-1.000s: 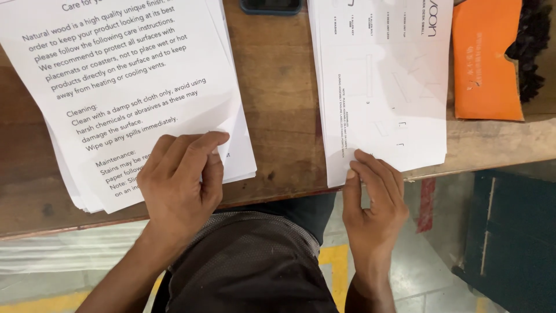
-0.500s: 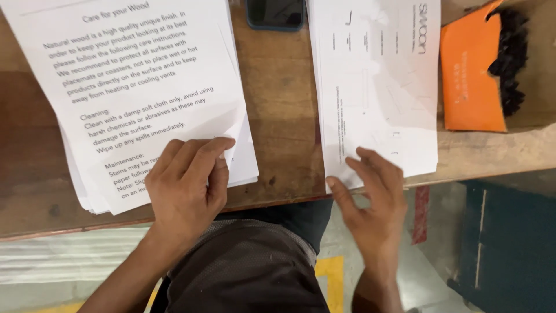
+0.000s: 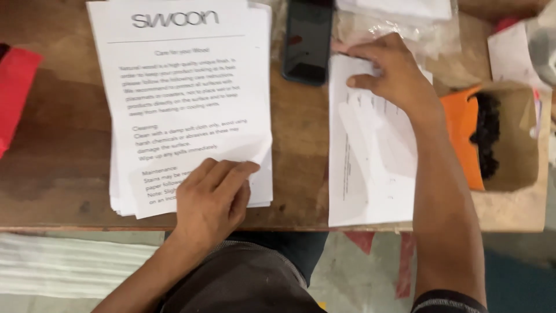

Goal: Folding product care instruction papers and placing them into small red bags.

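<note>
At twelve o'clock we lose the top of the black phone (image 3: 307, 40) to the frame's edge, and with it the upper margin of the printed sheet stack (image 3: 179, 104). At nine o'clock a red thing (image 3: 16, 93) is cut off, so we cannot tell its kind. Our left hand (image 3: 211, 200) hides the stack's lower lines of print. Our right hand (image 3: 394, 72) covers the top corner of the folded sheets (image 3: 370, 168), whose faint print is too blurred to make out. At three o'clock the dark pieces (image 3: 486, 136) in the cardboard box (image 3: 518, 139) are too small to identify.
</note>
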